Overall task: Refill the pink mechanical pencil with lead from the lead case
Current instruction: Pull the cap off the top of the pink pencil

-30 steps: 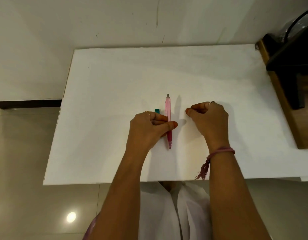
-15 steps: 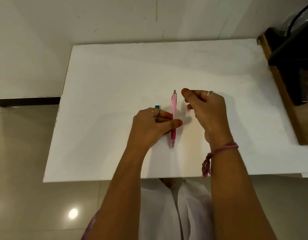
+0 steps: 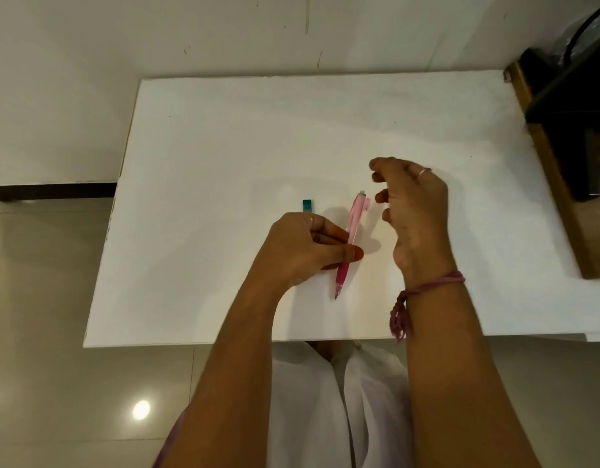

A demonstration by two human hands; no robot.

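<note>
The pink mechanical pencil (image 3: 352,228) is gripped in my left hand (image 3: 305,248) just above the white table (image 3: 224,136). Its tip points toward me and its pale cap end points away, tilted a little to the right. A teal lead case (image 3: 307,205) lies on the table just beyond my left knuckles, mostly hidden by that hand. My right hand (image 3: 413,214) hovers to the right of the pencil's cap end, clear of it. Its fingers are loosely curled and apart, and I see nothing in them.
A dark wooden unit (image 3: 568,163) with black gear stands against the table's right edge. The table's left and near edges drop to a glossy tiled floor (image 3: 48,332). A pink thread band (image 3: 430,285) hangs from my right wrist.
My right hand was pinching at the pencil's cap end and has since come off it, moving right. The pencil's top has tilted slightly right, while my left hand keeps its grip.
</note>
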